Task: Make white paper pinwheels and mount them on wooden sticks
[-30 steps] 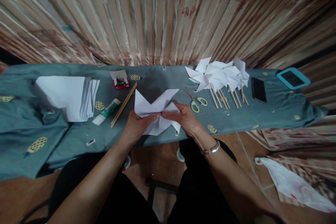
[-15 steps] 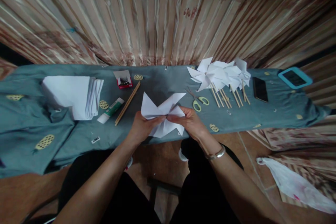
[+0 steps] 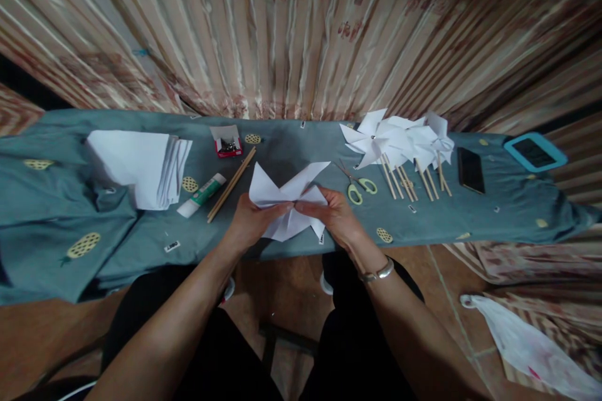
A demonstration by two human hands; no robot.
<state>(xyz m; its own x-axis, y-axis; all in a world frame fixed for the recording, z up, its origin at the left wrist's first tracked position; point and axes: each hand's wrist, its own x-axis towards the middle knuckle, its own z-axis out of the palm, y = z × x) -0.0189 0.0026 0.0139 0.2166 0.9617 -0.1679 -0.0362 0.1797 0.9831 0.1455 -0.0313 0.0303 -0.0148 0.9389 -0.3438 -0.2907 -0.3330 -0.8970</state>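
A white paper pinwheel (image 3: 294, 185) with folded blades is held over the near edge of the cloth-covered table. My left hand (image 3: 251, 220) grips it from the left, its thumb pressed near the centre. From the right, my right hand (image 3: 337, 216) is closed on the same paper, with its thumb tip beside the other one. Fingers beneath the paper are hidden. No stick shows on this pinwheel. Green-handled scissors (image 3: 360, 188) lie open just to the right of my hands. Wooden sticks (image 3: 231, 185) rest to the left, beside a green and white glue tube (image 3: 202, 195).
A small red box (image 3: 228, 145) of metal pins stands behind the sticks. Folded white paper sheets (image 3: 136, 166) lie at the left. Several finished pinwheels (image 3: 395, 138) on sticks, a phone (image 3: 471, 170) and a blue-framed device (image 3: 535, 151) sit at the right. A curtain (image 3: 291, 31) hangs behind.
The camera view has shifted and tilted slightly. Both thumbs stay pressed at the pinwheel's centre, now with their tips a little closer together. Nothing on the table has moved.
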